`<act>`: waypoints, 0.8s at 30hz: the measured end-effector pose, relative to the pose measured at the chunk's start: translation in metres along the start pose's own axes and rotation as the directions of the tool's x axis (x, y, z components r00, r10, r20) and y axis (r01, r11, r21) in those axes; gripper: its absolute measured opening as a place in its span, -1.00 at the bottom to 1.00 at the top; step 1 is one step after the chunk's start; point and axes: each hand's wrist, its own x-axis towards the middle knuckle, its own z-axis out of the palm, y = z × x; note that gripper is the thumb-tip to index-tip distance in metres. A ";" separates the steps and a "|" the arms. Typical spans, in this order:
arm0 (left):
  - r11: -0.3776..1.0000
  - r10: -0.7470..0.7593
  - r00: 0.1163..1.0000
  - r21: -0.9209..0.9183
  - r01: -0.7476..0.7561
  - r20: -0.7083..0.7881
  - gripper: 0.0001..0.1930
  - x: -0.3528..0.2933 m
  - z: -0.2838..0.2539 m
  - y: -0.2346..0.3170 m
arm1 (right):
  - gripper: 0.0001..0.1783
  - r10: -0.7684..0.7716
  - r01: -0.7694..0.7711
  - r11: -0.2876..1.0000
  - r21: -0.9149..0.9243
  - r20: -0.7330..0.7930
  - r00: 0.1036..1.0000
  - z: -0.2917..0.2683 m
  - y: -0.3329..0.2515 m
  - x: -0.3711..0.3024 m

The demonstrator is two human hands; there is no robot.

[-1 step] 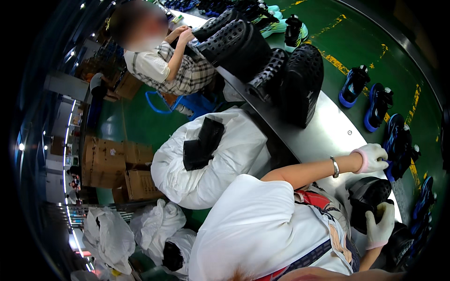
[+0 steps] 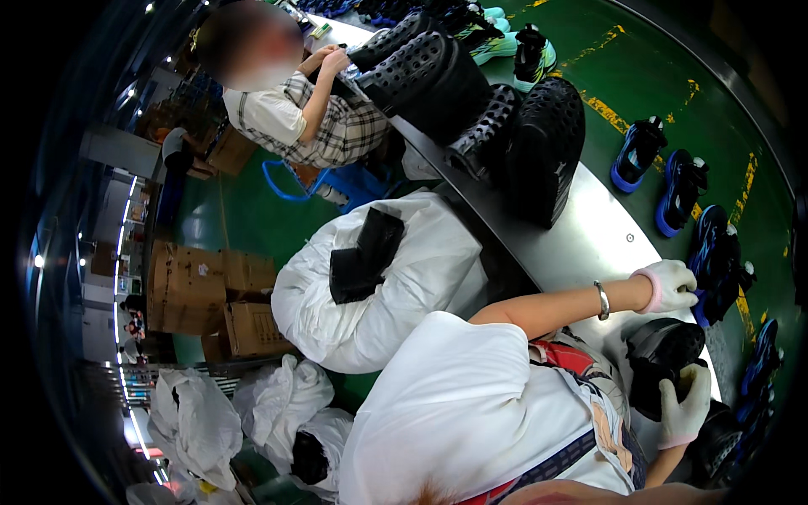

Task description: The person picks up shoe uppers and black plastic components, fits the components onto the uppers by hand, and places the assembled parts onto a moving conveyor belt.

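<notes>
My left hand [image 2: 672, 286], in a white glove with a pink cuff, is closed above the metal table [image 2: 593, 240]; whatever its curled fingers hold is hidden. Close by its fingertips stands a blue-and-black sports shoe [image 2: 714, 252]. Lower down, my right hand [image 2: 685, 406], also gloved, grips a black shoe [image 2: 665, 347] by its side, with thumb and fingers apart around the edge. The shoe rests low over the table in front of my body. Another black shoe [image 2: 715, 438] lies beside my right wrist, partly hidden.
Several black shoes with dotted soles [image 2: 547, 151] are piled on the table ahead. More sports shoes [image 2: 640, 151] line the green surface beyond. A stuffed white sack [image 2: 320, 328], cardboard boxes [image 2: 189, 290] and white bags [image 2: 195, 429] stand left. A co-worker [image 2: 286, 118] sits at the far left.
</notes>
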 end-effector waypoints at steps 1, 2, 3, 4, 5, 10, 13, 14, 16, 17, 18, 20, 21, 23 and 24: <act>1.000 0.008 1.000 -0.007 -0.007 0.009 -0.62 -0.002 -0.001 0.002 | -0.64 -0.005 0.005 1.000 0.000 0.006 1.000 0.001 -0.001 0.002; 0.999 -0.047 0.996 0.017 0.046 0.077 -0.64 -0.003 -0.002 0.004 | -0.65 -0.010 0.010 1.000 0.000 0.012 1.000 0.003 -0.002 0.004; 0.999 -0.044 0.995 0.033 0.041 0.086 -0.64 -0.005 -0.001 0.002 | -0.65 -0.019 0.019 1.000 0.000 0.013 1.000 0.004 -0.004 0.007; 0.998 -0.040 0.994 0.049 0.035 0.097 -0.65 -0.006 0.003 0.000 | -0.66 0.037 -0.037 0.999 0.033 0.017 0.999 -0.001 -0.010 0.004; 0.997 -0.036 0.993 0.065 0.029 0.109 -0.65 -0.008 0.005 -0.002 | -0.67 0.009 -0.007 0.998 0.066 -0.036 0.999 -0.003 -0.001 -0.001; 0.999 -0.018 0.998 0.046 0.015 0.059 -0.64 -0.009 0.007 -0.005 | -0.69 0.059 -0.055 0.993 0.102 -0.039 0.997 -0.008 -0.015 0.000; 0.997 -0.034 0.993 -0.061 0.042 0.117 -0.61 -0.006 -0.006 0.019 | -0.68 0.065 -0.038 0.971 0.238 -0.109 0.992 -0.030 -0.020 -0.008; 0.985 -0.045 0.988 -0.156 0.068 0.151 -0.53 -0.008 -0.011 0.032 | -0.67 0.089 -0.051 0.952 0.302 -0.112 0.990 -0.034 -0.006 -0.011; 0.736 -0.167 0.904 -0.561 0.380 0.394 -0.49 -0.001 -0.012 0.056 | -0.65 0.130 -0.084 0.954 0.287 -0.145 0.981 -0.040 -0.006 -0.010; 0.515 -0.170 0.836 -0.676 0.527 0.522 -0.47 0.000 -0.013 0.065 | -0.64 0.145 -0.097 0.955 0.279 -0.157 0.977 -0.042 -0.012 -0.006; 0.424 -0.090 0.839 -0.741 0.520 0.537 -0.47 -0.005 -0.014 0.067 | -0.63 0.038 0.006 0.968 0.249 -0.173 0.984 -0.040 -0.018 -0.002; 0.223 0.074 0.845 -0.834 0.504 0.530 -0.48 -0.015 -0.015 0.072 | -0.62 -0.178 0.215 0.959 0.186 -0.197 0.964 -0.034 -0.028 0.005; 0.214 0.041 0.856 -0.842 0.496 0.515 -0.50 -0.015 -0.014 0.074 | -0.62 -0.167 0.206 0.960 0.189 -0.201 0.965 -0.034 -0.030 0.007; 0.195 -0.027 0.877 -0.858 0.475 0.480 -0.56 -0.014 -0.011 0.076 | -0.63 -0.147 0.188 0.963 0.194 -0.206 0.967 -0.032 -0.032 0.009; 0.215 -0.032 0.905 -0.881 0.421 0.425 -0.59 -0.013 -0.010 0.075 | -0.59 -0.140 0.167 0.954 0.249 -0.124 0.982 -0.037 -0.024 0.012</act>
